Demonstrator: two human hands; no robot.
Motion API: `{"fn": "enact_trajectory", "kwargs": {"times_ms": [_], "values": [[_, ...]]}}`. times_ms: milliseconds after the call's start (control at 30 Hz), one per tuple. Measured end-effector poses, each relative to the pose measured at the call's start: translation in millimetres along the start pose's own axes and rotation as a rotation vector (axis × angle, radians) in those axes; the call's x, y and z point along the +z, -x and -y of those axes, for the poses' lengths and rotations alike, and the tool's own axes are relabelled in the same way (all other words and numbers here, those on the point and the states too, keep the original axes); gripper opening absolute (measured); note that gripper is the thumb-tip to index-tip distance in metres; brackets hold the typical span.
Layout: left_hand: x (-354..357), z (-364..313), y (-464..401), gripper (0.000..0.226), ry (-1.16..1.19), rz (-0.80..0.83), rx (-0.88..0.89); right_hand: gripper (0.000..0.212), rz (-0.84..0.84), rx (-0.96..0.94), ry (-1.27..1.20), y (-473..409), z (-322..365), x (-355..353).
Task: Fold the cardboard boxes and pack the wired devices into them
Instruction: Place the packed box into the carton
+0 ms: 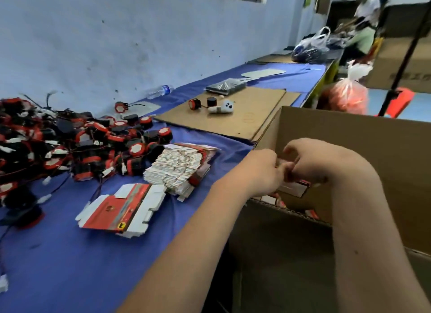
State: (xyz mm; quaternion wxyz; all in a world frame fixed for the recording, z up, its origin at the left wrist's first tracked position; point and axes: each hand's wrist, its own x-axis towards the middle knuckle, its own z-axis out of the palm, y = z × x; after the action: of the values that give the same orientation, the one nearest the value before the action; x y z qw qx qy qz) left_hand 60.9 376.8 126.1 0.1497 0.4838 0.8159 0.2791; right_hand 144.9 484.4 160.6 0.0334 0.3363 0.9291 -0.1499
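Cardboard small box (pixel 294 187), flat-sided, gripped by left hand (pixel 261 172) and right hand (pixel 310 161).

Honestly nothing here is legible. The flat box (pixel 121 211) near the table's front edge has red printed panels and a small yellow-black mark, too blurry to read. The water bottle (pixel 160 91) label by the wall is just a blue smear.

left arm: bare forearm reaching far-right
left hand (pixel 262 171): fingers curled, knuckles up
right hand (pixel 312 159): fingers curled, touching left hand
right arm: bare forearm, near-right, reaching far
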Motion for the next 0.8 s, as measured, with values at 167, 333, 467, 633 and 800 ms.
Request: {"fn": "enact_trajectory", "kwargs": {"times_ms": [167, 333, 467, 633, 800], "values": [[-22.1, 19.9, 24.1, 0.033, 0.12, -0.421, 0.248, 0.046, -0.274, -0.074, -0.112, -7.7, 24.9, 1.0], [-47.7, 106.3, 77.9, 0.025, 0.111, -0.903, -0.041, 0.022, -0.508, -0.409, -0.471, -8.8, 134.6, 45.1], [-60.8, 203.2, 144.5, 0.022, 0.274, -1.124, -0.736, 0.04, -0.081, -0.675, -0.294, -11.6, 225.8, 120.0], [-71.6, 259.2, 191.5, 0.031, 0.394, -0.909, -1.031, 0.108, 0.168, -0.735, 0.145, -20.7, 283.4, 174.8], [-74.1, 268.9, 191.2, 0.021, 0.622, -1.03, -0.982, 0.12, 0.143, -0.762, 0.17, -32.8, 294.4, 186.0]]}}
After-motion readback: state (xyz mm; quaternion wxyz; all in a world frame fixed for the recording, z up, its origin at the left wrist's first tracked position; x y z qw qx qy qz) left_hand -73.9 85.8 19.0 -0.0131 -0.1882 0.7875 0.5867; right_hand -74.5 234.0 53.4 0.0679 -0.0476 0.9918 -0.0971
